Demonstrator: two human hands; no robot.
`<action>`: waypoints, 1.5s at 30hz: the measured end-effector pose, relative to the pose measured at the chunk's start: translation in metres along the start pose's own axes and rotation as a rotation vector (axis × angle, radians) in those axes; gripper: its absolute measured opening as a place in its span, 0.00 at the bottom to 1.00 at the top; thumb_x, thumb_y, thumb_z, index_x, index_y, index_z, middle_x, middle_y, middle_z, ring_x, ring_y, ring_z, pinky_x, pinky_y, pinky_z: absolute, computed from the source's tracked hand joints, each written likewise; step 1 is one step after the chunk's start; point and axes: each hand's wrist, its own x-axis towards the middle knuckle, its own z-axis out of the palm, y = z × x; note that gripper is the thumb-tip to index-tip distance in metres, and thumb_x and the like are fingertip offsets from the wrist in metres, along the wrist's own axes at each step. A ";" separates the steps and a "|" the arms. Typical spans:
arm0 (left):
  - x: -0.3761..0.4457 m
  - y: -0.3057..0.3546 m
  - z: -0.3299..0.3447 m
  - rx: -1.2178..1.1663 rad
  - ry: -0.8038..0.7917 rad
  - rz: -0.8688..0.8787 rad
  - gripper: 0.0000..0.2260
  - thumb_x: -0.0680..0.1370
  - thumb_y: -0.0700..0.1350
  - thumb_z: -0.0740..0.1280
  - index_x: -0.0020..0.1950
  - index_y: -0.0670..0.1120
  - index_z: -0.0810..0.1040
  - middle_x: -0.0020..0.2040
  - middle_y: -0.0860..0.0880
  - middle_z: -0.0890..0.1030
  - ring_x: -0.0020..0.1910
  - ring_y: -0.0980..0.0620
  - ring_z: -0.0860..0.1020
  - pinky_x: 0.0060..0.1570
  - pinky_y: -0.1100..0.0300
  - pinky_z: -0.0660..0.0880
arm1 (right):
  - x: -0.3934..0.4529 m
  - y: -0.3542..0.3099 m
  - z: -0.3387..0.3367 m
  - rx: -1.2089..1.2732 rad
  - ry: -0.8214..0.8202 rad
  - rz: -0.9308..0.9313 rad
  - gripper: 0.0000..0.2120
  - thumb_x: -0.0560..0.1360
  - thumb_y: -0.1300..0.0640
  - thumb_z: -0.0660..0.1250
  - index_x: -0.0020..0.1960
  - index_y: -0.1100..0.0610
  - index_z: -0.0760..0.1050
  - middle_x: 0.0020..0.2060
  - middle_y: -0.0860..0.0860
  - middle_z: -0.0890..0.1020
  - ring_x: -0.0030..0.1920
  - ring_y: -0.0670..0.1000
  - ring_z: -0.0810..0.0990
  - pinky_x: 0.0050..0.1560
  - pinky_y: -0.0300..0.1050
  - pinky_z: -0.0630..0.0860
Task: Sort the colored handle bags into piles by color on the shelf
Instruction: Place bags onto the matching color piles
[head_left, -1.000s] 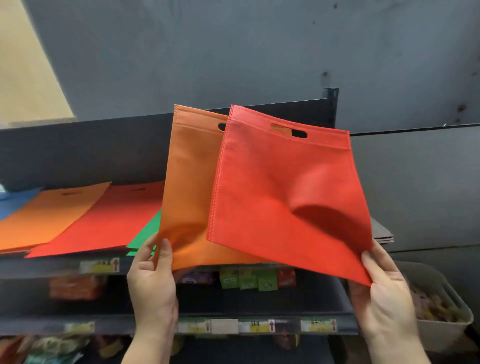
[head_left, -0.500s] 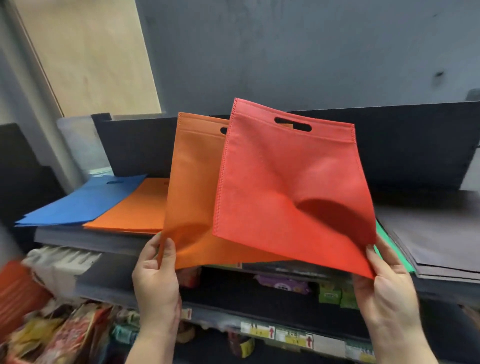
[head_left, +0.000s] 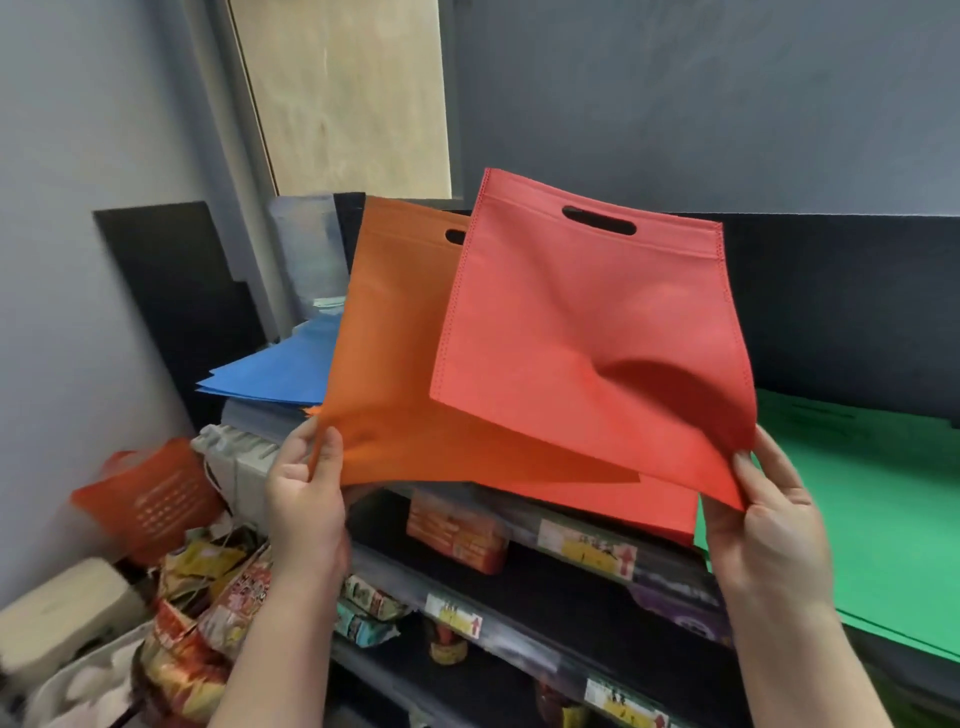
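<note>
At centre frame, the left hand (head_left: 306, 499) pinches the orange bag (head_left: 395, 395)'s lower corner; the right hand (head_left: 769, 525) pinches the red bag (head_left: 587, 364)'s lower corner.

Grey walls (head_left: 675, 104) flank a pale wooden panel (head_left: 348, 98) behind dark metal shelving (head_left: 545, 613).

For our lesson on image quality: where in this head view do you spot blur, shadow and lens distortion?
Head view: motion blur smears the orange basket and snack packets at lower left; a dark shadow fills the fold of the red bag; wide-angle distortion slants the shelf.
</note>
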 end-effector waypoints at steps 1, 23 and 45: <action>0.009 -0.003 -0.002 0.012 0.014 -0.006 0.05 0.79 0.47 0.64 0.49 0.55 0.79 0.43 0.55 0.84 0.46 0.53 0.82 0.45 0.58 0.79 | 0.006 0.005 0.007 0.003 -0.011 0.001 0.13 0.80 0.66 0.57 0.52 0.54 0.78 0.39 0.48 0.86 0.39 0.44 0.84 0.41 0.35 0.80; 0.205 -0.081 -0.013 0.283 -0.365 -0.250 0.10 0.79 0.40 0.64 0.59 0.39 0.74 0.46 0.42 0.78 0.37 0.49 0.77 0.26 0.61 0.78 | 0.029 0.113 0.098 -0.063 0.109 -0.170 0.17 0.79 0.67 0.58 0.46 0.54 0.83 0.39 0.48 0.86 0.39 0.44 0.84 0.36 0.35 0.79; 0.130 -0.064 0.072 0.264 -0.896 0.058 0.06 0.75 0.43 0.71 0.46 0.54 0.78 0.39 0.52 0.83 0.38 0.56 0.81 0.35 0.64 0.77 | -0.004 0.065 0.045 -0.626 0.358 -0.559 0.12 0.78 0.65 0.63 0.50 0.51 0.80 0.42 0.50 0.84 0.41 0.47 0.82 0.46 0.38 0.81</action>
